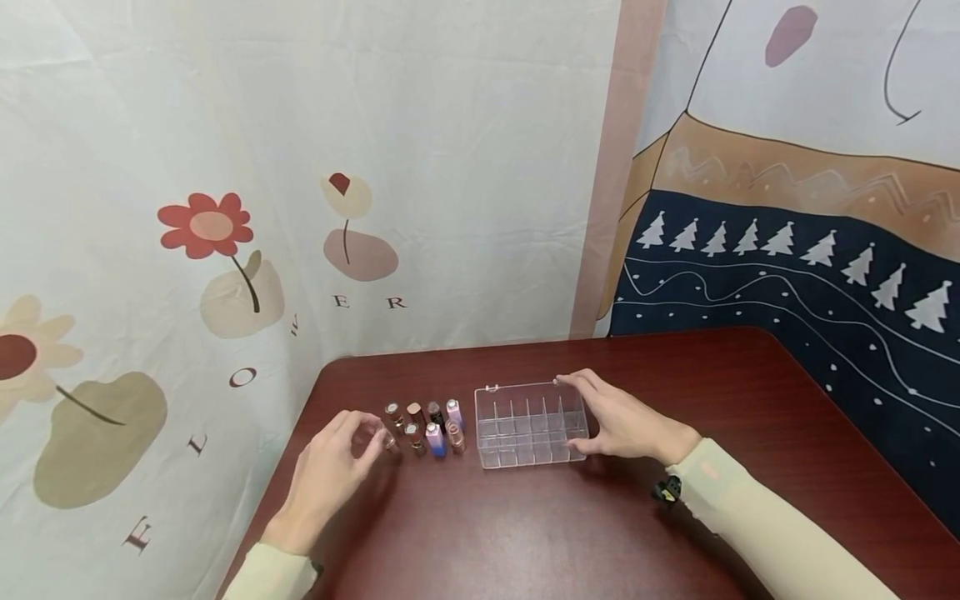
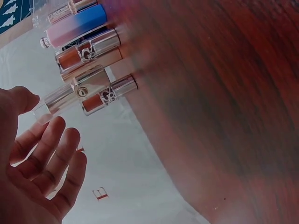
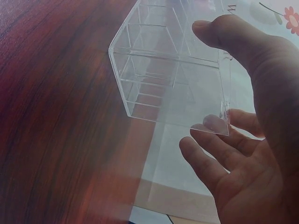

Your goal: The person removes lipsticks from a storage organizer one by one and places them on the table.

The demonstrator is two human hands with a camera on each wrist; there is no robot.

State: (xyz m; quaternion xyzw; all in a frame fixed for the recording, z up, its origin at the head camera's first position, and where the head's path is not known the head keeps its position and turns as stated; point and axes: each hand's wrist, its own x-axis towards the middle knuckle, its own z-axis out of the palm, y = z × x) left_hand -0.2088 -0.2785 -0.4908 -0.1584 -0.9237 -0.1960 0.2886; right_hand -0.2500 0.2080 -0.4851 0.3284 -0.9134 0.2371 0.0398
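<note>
At the table's left side, the left hand (image 1: 330, 467) pinches the top of a clear lip gloss tube (image 2: 63, 99) between thumb and fingers; the tube stands at the left end of a cluster of lip products. Nearest to it is a lip gloss with a brownish-red tube (image 2: 96, 101). A pink-to-blue lipstick (image 1: 435, 440) stands in the front row. To the right of the cluster lies a clear divided plastic box (image 1: 480, 454). The right hand (image 1: 618, 421) holds its right end, thumb at the front and fingers at the back corner.
Several more lip products, including a pinkish tube (image 1: 455, 437) and a lilac one (image 1: 453, 412), stand in two rows. They rest on a dark red wooden table (image 1: 480, 533). Printed cloth (image 1: 465, 167) hangs behind the table's far and side edges.
</note>
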